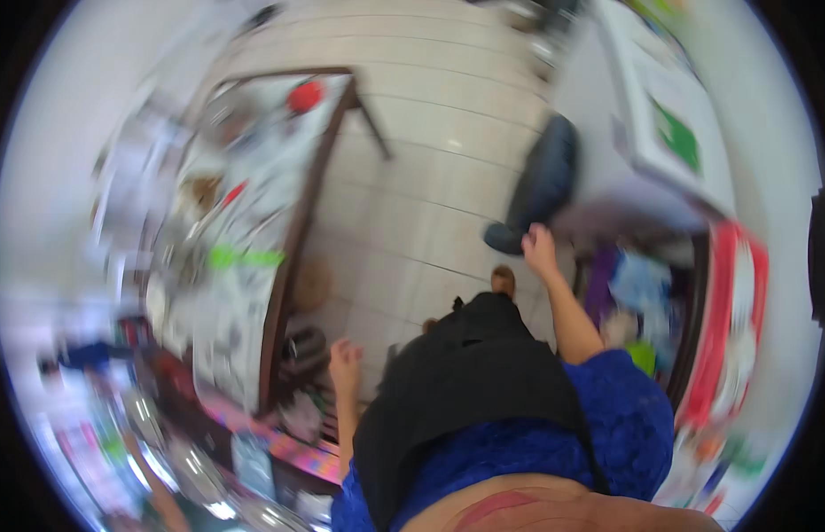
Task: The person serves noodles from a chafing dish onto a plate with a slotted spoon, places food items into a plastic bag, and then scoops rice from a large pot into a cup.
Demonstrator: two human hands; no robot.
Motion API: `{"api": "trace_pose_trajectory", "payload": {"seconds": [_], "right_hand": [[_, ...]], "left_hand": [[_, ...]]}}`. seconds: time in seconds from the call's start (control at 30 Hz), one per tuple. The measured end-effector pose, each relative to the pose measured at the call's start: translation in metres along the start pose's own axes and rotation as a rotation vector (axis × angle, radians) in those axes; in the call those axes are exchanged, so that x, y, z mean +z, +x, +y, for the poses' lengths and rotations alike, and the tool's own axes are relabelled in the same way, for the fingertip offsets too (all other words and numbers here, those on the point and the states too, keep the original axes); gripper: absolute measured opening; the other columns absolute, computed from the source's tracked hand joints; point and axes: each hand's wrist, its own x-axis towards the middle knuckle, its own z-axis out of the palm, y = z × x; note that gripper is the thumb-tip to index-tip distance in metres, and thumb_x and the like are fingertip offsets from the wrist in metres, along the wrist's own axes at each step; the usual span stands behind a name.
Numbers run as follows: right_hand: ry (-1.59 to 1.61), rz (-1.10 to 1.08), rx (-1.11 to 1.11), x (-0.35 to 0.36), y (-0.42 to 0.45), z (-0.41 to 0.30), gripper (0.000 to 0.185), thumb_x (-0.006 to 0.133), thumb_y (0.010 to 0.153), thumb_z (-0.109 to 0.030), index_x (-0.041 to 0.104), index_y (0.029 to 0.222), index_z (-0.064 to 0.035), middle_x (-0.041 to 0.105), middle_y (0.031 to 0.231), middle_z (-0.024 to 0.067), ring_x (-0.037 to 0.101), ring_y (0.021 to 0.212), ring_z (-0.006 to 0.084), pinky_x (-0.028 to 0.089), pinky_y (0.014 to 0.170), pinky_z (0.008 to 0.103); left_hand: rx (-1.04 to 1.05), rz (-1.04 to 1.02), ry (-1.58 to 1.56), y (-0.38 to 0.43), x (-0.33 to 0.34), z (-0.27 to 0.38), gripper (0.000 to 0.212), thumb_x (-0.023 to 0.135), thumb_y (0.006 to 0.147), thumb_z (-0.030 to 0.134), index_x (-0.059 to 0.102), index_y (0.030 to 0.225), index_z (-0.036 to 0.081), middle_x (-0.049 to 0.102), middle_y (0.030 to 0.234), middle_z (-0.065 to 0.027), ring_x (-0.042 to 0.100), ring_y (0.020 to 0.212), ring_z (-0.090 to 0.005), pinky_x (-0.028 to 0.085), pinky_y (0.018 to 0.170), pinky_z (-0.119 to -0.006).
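Note:
My left hand (346, 362) hangs beside the black apron (472, 359), its fingers loosely curled and blurred. Nothing shows in it; the long table (296, 256) with a brown edge is the nearest thing on that side. Ahead on the other side is my right hand (539, 251), half curled, with no object visible in it. It overlaps the lower end of a dark, rounded object (548, 169) in the picture, and I cannot tell whether they touch. One brown shoe tip (503, 279) shows on the tiled floor (412, 179) beyond the apron.
A red round item (305, 98) and a bright green strip (246, 257) lie on the cluttered table. At right stand a white chest-like appliance (678, 120) and a shelf holding bags (642, 279). Metal pans (196, 469) line the lower left, near another person (86, 356).

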Motion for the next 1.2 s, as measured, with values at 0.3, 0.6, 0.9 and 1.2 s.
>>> {"api": "trace_pose_trajectory", "payload": {"seconds": [0.3,0.6,0.9,1.2], "right_hand": [[-0.33,-1.459,-0.817,0.151,-0.048,-0.251,0.031,0.064,0.081,-0.022,0.064,0.107,-0.005,0.065,0.098,0.0194,0.062,0.094,0.036,0.049,0.083,0.0435],[-0.224,-1.637,-1.257,0.247,-0.042,-0.447,0.03,0.064,0.083,-0.018,0.062,0.108,-0.0015,0.063,0.104,0.0206,0.06,0.097,0.0372,0.049,0.083,0.0425],[0.018,-1.697,-1.672,0.315,-0.057,-0.608,0.026,0.063,0.083,-0.016,0.061,0.104,-0.001,0.063,0.094,0.0186,0.06,0.09,0.0365,0.048,0.079,0.0413],[0.307,-1.62,-1.575,0.345,-0.144,-0.636,0.017,0.061,0.084,-0.012,0.062,0.097,-0.0002,0.063,0.089,0.017,0.061,0.082,0.0352,0.049,0.073,0.0403]], "left_hand": [[-0.161,0.54,-0.095,-0.048,-0.061,-0.058,0.011,0.06,0.088,0.01,0.062,0.095,0.001,0.068,0.081,-0.0069,0.062,0.074,-0.0128,0.049,0.069,-0.027],[-0.378,0.902,-0.238,-0.033,-0.111,-0.02,0.014,0.067,0.082,0.013,0.065,0.092,0.003,0.067,0.084,-0.0092,0.065,0.079,-0.0177,0.05,0.071,-0.031],[-0.202,1.321,-0.436,0.033,-0.195,0.008,0.019,0.064,0.086,0.005,0.058,0.104,0.003,0.062,0.085,-0.0034,0.06,0.077,-0.0101,0.048,0.07,-0.024],[-0.174,1.362,-0.541,0.029,-0.266,-0.043,0.011,0.06,0.09,0.004,0.058,0.099,-0.001,0.061,0.085,-0.0031,0.059,0.074,-0.0089,0.048,0.07,-0.022]]}}
